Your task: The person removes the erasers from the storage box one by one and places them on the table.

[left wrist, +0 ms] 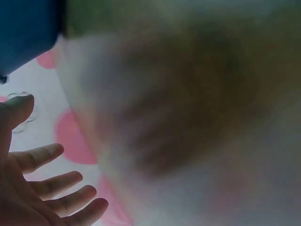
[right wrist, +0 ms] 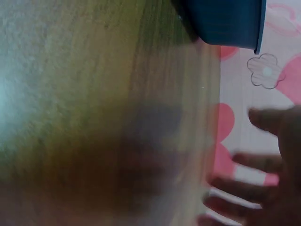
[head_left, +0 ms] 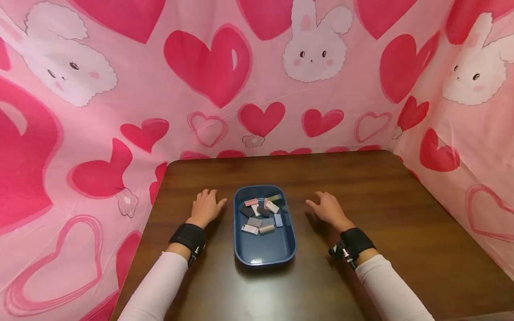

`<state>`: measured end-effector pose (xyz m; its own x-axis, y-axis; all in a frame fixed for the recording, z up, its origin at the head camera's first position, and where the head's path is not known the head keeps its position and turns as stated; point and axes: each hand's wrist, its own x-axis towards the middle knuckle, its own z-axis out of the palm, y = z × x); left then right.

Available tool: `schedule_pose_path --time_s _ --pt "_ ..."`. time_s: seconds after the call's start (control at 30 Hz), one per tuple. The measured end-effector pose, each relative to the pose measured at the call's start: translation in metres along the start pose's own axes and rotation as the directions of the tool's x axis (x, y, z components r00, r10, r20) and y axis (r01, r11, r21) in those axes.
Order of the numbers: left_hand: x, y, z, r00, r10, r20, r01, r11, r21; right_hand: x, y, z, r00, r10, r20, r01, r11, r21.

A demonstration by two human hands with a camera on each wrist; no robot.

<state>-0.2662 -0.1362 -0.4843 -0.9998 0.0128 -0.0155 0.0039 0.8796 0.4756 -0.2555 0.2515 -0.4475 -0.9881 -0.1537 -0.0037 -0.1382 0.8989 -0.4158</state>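
A dark blue tray [head_left: 265,254] stands on the table between both hands. Several small blocks lie in its far half, among them a pink one [head_left: 251,202], a light blue one [head_left: 278,220], a beige one [head_left: 267,229] and a white one [head_left: 272,207]. Left of the tray is my left hand [head_left: 205,208], palm down with fingers relaxed and nothing held. My right hand [head_left: 327,208] hovers on the other side, its fingers loosely spread. In the wrist views, the left hand [left wrist: 42,183] and right hand [right wrist: 256,174] both appear without any object, beside the tray's outer wall.
The dark brown wooden table [head_left: 361,187] reflects light near its front. Pink cloth [head_left: 261,89] printed with hearts and rabbits hangs behind it and along both sides. Each wrist wears a black band [head_left: 188,236] with a small device.
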Motion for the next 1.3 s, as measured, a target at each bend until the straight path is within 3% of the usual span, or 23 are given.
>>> schedule_pose_path --time_s 0.13,0.2,0.33,0.47,0.63,0.77,1.07,1.3 --pt "-0.002 -0.011 -0.002 1.000 -0.001 0.018 0.001 1.000 0.027 0.003 -0.004 0.003 0.999 -0.022 0.035 0.021 1.000 0.004" --pt "-0.004 -0.012 -0.007 1.000 0.019 -0.004 -0.019 1.000 0.012 0.005 -0.008 -0.002 0.999 -0.006 0.032 0.006 1.000 0.006" --pt "-0.006 -0.001 -0.020 0.994 0.087 -0.060 -0.089 0.996 -0.029 0.013 -0.021 -0.013 1.000 0.000 0.022 0.000 1.000 0.018" --pt "-0.010 0.016 -0.024 0.988 0.149 -0.032 -0.150 0.988 -0.029 0.020 -0.042 -0.016 0.998 -0.030 0.046 0.028 0.999 0.033" --pt "-0.015 0.033 -0.020 0.980 0.195 -0.021 -0.196 0.980 -0.034 0.026 -0.071 -0.011 0.997 -0.052 0.059 0.047 0.996 0.075" --pt "-0.020 0.041 -0.014 0.978 0.204 -0.029 -0.206 0.976 -0.071 0.029 -0.093 -0.005 0.991 -0.114 0.065 0.111 0.992 0.054" --pt "-0.026 0.051 -0.009 0.964 0.257 -0.070 -0.262 0.963 -0.061 0.033 -0.132 0.007 0.979 -0.194 0.069 0.194 0.981 0.001" --pt "-0.033 0.053 -0.002 0.957 0.274 -0.098 -0.280 0.959 -0.045 0.035 -0.146 0.032 0.958 -0.240 0.158 0.252 0.966 -0.061"
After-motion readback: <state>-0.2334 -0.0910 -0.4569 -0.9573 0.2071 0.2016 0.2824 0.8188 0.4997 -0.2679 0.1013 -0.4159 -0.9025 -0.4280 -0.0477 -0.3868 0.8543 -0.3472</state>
